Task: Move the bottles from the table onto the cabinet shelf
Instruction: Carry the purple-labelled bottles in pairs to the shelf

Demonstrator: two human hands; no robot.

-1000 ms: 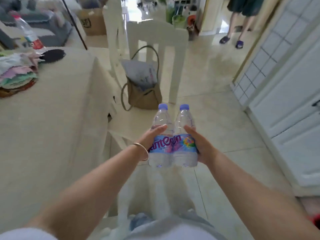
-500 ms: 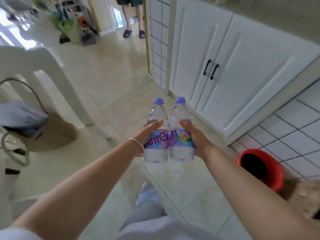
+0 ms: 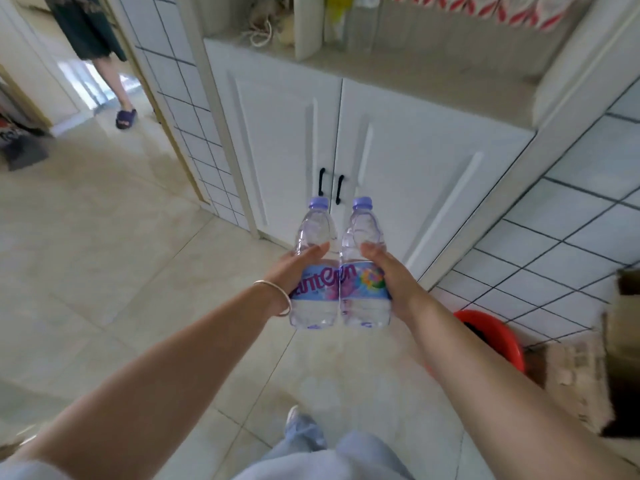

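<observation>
Two clear water bottles with purple caps and blue-purple labels are held upright, side by side and touching, above the floor. My left hand (image 3: 293,270) grips the left bottle (image 3: 314,268). My right hand (image 3: 389,271) grips the right bottle (image 3: 363,271). Straight ahead stands the white cabinet (image 3: 398,150) with two shut doors and black handles. Its open shelf (image 3: 426,76) runs above the doors, beyond the bottles.
A roll, a cord and other items stand at the back left of the shelf. A red basin (image 3: 498,336) sits on the floor at the right by a cardboard box (image 3: 623,327). A person (image 3: 104,64) stands in the doorway at upper left. Tiled wall flanks the cabinet.
The view has swung from the table and chair to face the cabinet, which is now closer and centred. Both hands keep the same hold on the two bottles.
</observation>
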